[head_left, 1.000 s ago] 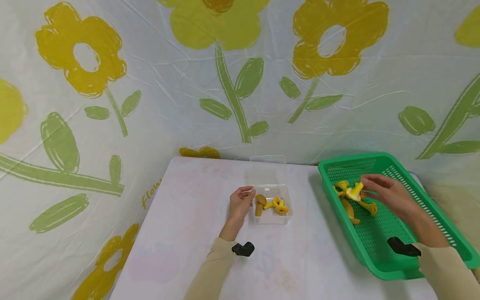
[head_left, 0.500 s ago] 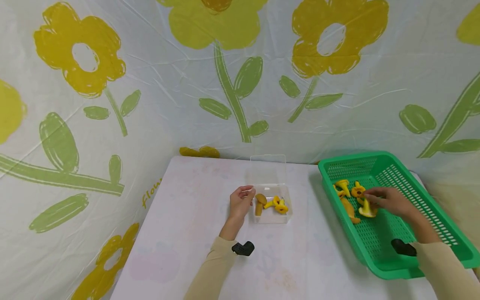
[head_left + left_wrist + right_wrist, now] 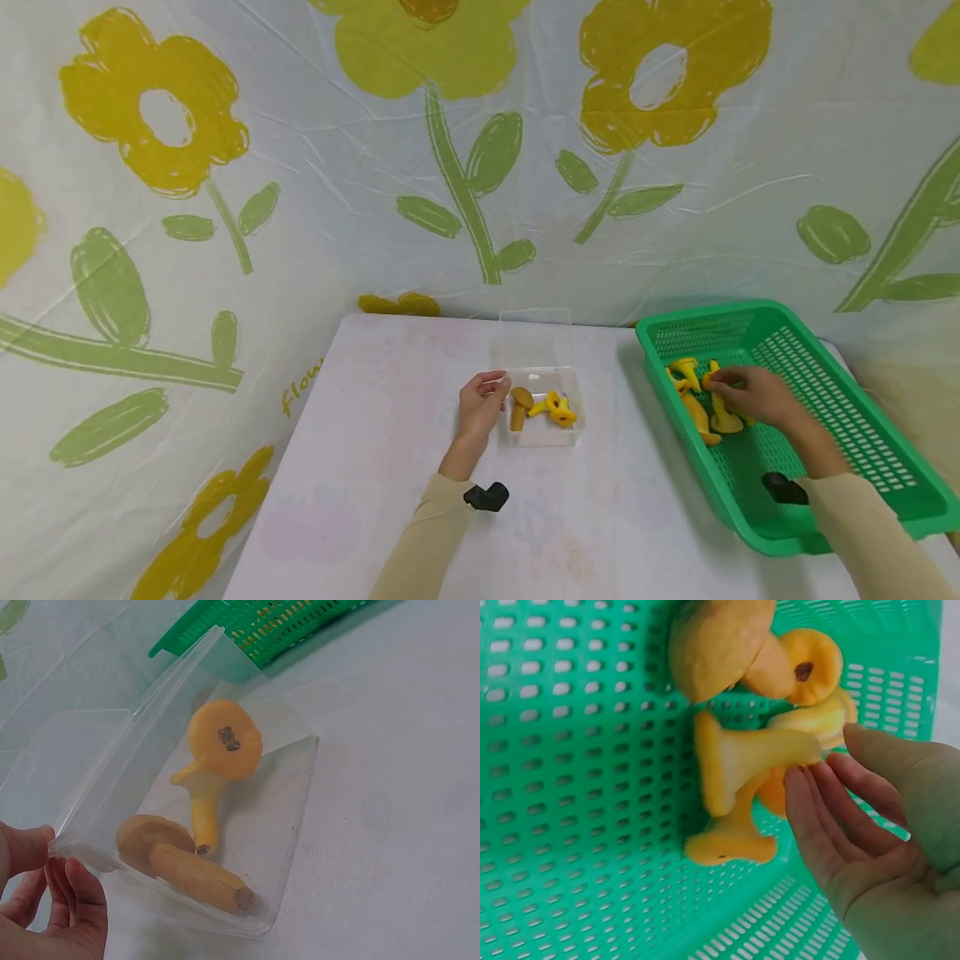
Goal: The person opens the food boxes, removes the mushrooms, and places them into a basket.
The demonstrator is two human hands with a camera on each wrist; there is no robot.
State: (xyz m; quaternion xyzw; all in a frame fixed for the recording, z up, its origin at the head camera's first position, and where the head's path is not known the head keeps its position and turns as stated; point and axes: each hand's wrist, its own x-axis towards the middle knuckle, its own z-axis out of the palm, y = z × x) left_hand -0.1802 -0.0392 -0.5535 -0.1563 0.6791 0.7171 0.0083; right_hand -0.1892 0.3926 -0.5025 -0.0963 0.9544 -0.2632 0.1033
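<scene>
My left hand (image 3: 482, 406) pinches the left rim of a small clear plastic box (image 3: 289, 825) between thumb and fingers. Inside that box lie a brown mushroom (image 3: 199, 877) and yellow trumpet-shaped mushrooms (image 3: 561, 410). Over the green basket (image 3: 813, 392), my right hand (image 3: 761, 396) has its thumb and fingertips at the stem end of a yellow mushroom (image 3: 754, 754), apparently pinching it. This mushroom's cap points toward the near side of the basket. More mushrooms lie close by, among them a large brown-capped one (image 3: 720, 645) and another yellow one (image 3: 731, 844).
A hinged clear lid (image 3: 535, 337) stands raised at the back of the box. White cloth (image 3: 360, 467) covers the table, and a flower-printed curtain (image 3: 330, 200) hangs behind and at the left. The basket's raised rim (image 3: 716, 500) lies between the two hands.
My right hand has lowered the yellow mushroom into the basket, turning it cap down, then shifted slightly left with it. My left hand stays at the box rim.
</scene>
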